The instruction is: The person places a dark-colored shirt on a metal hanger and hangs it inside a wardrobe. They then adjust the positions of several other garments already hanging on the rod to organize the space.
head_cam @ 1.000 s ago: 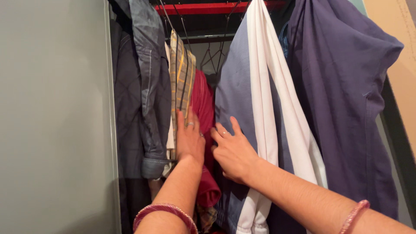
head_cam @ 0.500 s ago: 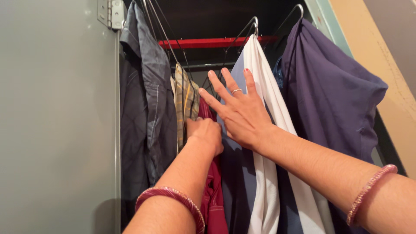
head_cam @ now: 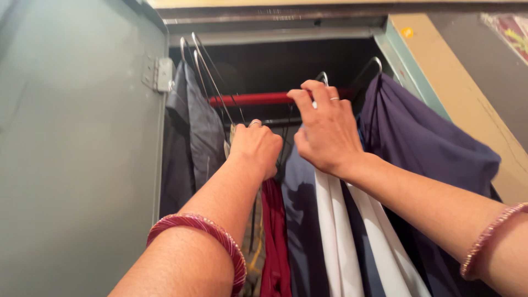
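My left hand (head_cam: 256, 147) is closed around the top of a wire hanger in the middle of a wardrobe, just below the red rail (head_cam: 250, 99). Under it hang a dark red garment (head_cam: 275, 242) and a striped one, mostly hidden by my arm. My right hand (head_cam: 324, 129), with a ring on one finger, reaches up to the hook of another hanger (head_cam: 322, 78) and curls its fingers over it. Below this hand hang a blue garment (head_cam: 300, 220) and a white one (head_cam: 335, 236). Both wrists wear red bangles.
Grey clothes (head_cam: 195, 132) on wire hangers fill the wardrobe's left side. A purple garment (head_cam: 423, 148) hangs at the right. The open grey-green metal door (head_cam: 77, 154) stands at the left, with a hinge near its top. A tan wall (head_cam: 467, 93) is at the right.
The view has tilted up to the rail. Both hands have risen from the clothes to the hangers' tops. My right hand, spread open before, now curls over a hanger hook.
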